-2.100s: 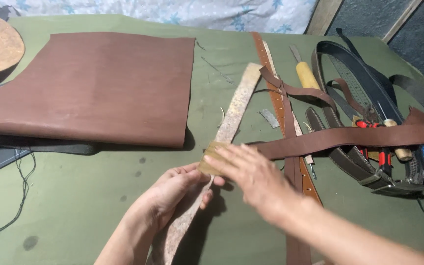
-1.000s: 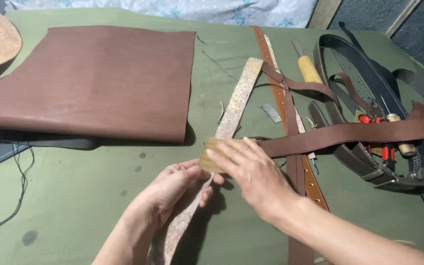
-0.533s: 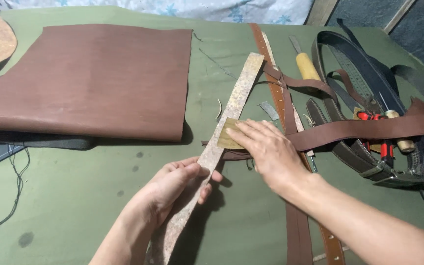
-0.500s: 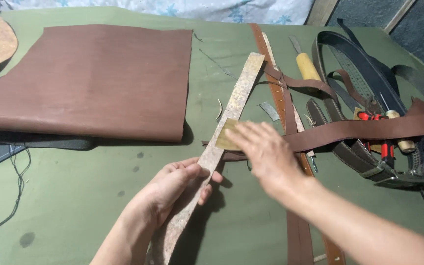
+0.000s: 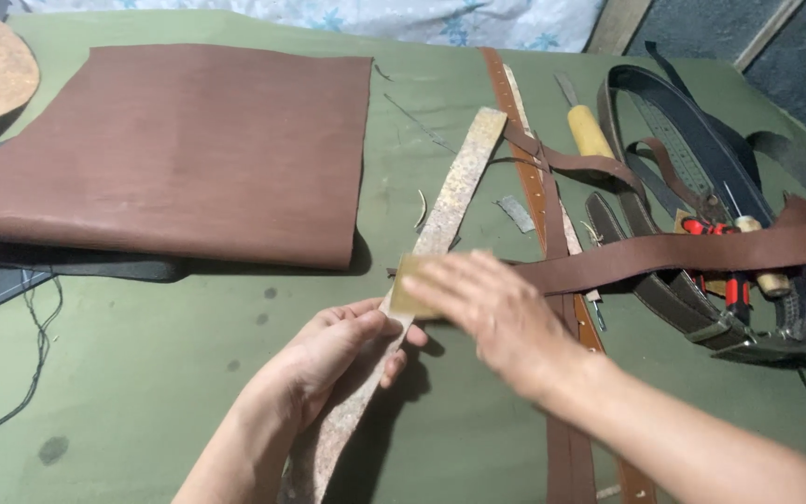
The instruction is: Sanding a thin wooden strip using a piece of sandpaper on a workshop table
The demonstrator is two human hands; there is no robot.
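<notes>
A long pale speckled strip (image 5: pixel 457 182) lies diagonally on the green table (image 5: pixel 142 364). My left hand (image 5: pixel 333 350) grips its lower part and presses it to the table. My right hand (image 5: pixel 492 308), blurred by motion, lies flat over a small yellowish pad (image 5: pixel 408 285) and presses it on the strip just above my left hand. A brown leather strap (image 5: pixel 701 250) runs to the right from under my right hand.
A large folded brown leather sheet (image 5: pixel 170 149) fills the upper left. Long brown straps (image 5: pixel 526 121), a yellow-handled tool (image 5: pixel 588 129), dark belts (image 5: pixel 692 159) and red-handled pliers (image 5: pixel 722 271) crowd the right side. Black thread (image 5: pixel 30 373) trails at the left edge.
My right hand slid the pad up the strip and has now come back down toward my left hand. My left hand has stayed put on the strip.
</notes>
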